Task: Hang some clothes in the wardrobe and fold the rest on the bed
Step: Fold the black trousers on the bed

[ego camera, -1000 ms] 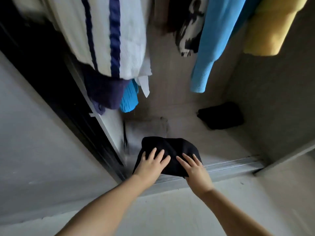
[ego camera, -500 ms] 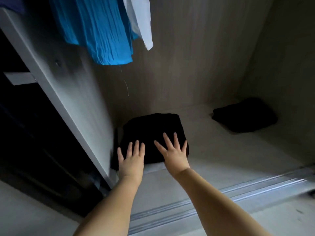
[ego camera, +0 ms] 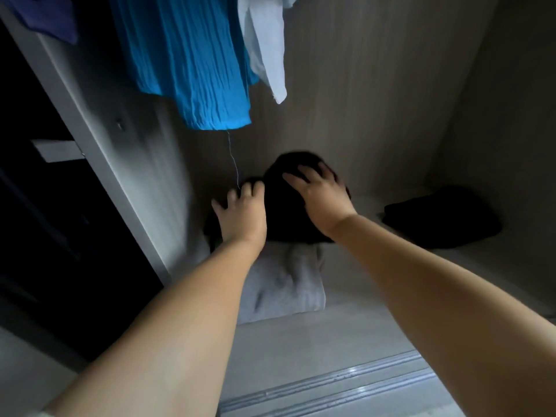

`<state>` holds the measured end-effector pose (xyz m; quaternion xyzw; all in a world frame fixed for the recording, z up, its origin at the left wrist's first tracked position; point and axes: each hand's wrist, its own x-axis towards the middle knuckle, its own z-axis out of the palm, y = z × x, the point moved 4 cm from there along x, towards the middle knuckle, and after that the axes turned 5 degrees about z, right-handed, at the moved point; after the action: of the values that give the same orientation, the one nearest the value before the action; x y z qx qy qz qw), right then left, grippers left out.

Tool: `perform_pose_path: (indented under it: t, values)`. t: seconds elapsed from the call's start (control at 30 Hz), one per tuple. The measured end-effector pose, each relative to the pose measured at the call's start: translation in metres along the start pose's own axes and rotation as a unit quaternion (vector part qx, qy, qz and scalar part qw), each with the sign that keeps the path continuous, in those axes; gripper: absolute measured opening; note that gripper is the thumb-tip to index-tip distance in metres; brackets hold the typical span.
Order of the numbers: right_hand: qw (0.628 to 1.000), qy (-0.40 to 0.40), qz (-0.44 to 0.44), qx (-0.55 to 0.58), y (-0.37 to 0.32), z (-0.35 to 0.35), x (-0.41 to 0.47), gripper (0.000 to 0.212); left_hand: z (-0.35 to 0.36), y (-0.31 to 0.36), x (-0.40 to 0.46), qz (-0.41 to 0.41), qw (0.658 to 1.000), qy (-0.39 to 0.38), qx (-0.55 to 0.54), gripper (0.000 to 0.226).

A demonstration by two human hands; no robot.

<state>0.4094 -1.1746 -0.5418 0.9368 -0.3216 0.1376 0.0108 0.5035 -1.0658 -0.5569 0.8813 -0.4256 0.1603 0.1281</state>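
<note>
Hands were both down on the folded black garment (ego camera: 285,206) at the back of the wardrobe floor (ego camera: 346,323), close to the rear wall. The left hand (ego camera: 242,215) lay across its near-left part with fingers spread and only loosely bent, touching rather than clutching. The right hand (ego camera: 322,197) rested on the top of the bundle, fingers splayed and curving over the crown; as a grip it was open and flat, with nothing pinched, though the blur there made the fingertips hard to read. Judging from that posture, the hands were placed to press or push the bundle into its spot and keep the fold from springing apart.

The black garment sat partly on the far end of a folded grey garment (ego camera: 282,284), which lay nearer the sliding-door track (ego camera: 331,383); stacking them this way probably kept the folded pieces in one pile against the left side panel (ego camera: 99,152). A second dark folded garment (ego camera: 442,218) lay well apart to the right on the same floor. Above, a bright blue pleated garment (ego camera: 192,61) and a pale blue shirt (ego camera: 267,46) hung clear of the pile, a loose thread (ego camera: 233,159) trailing from the blue hem toward the left hand.
</note>
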Motion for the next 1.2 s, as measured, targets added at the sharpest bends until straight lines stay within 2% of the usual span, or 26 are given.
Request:
perform_pose_path:
  t: [0.1,0.17,0.23,0.3,0.37,0.47,0.6,0.73,0.87,1.07,1.2]
  values:
    - [0.997,0.073,0.002,0.033,-0.004,-0.003,0.003,0.072,-0.01,-0.006,0.007,0.01,0.997,0.08,0.019,0.055]
    - [0.998,0.038,0.003,0.049,-0.009,0.02,-0.008,0.076,0.003,-0.015,-0.008,0.008,0.997,0.073,0.033,0.058]
    - [0.997,-0.069,0.008,0.043,-0.015,0.062,-0.028,0.077,0.036,-0.024,-0.036,-0.008,0.999,-0.012,0.048,0.058]
    - [0.976,-0.215,0.026,0.039,-0.019,0.112,-0.059,0.079,0.08,-0.029,-0.078,-0.031,0.985,-0.161,0.052,0.059]
    - [0.956,-0.287,0.047,0.025,-0.021,0.148,-0.086,0.086,0.115,-0.031,-0.117,-0.039,0.963,-0.259,0.055,0.065]
    - [0.958,-0.283,0.042,0.006,-0.019,0.158,-0.096,0.095,0.131,-0.031,-0.129,-0.032,0.964,-0.259,0.054,0.07]
    - [0.949,-0.314,0.023,-0.002,-0.018,0.147,-0.092,0.095,0.125,-0.032,-0.121,-0.038,0.943,-0.323,0.065,0.081]
    - [0.948,-0.316,-0.008,-0.027,-0.011,0.137,-0.098,0.085,0.117,-0.031,-0.115,-0.029,0.929,-0.362,0.074,0.09]
    - [0.963,-0.268,0.022,0.003,0.002,0.113,-0.121,0.079,0.095,-0.004,-0.124,0.019,0.936,-0.342,0.077,0.083]
    - [0.945,-0.308,0.099,0.054,0.025,0.047,-0.169,0.065,0.03,0.069,-0.135,0.089,0.917,-0.384,0.063,0.071]
    - [0.931,-0.322,0.154,0.075,0.044,-0.01,-0.199,0.057,-0.029,0.111,-0.139,0.161,0.917,-0.357,0.071,0.052]
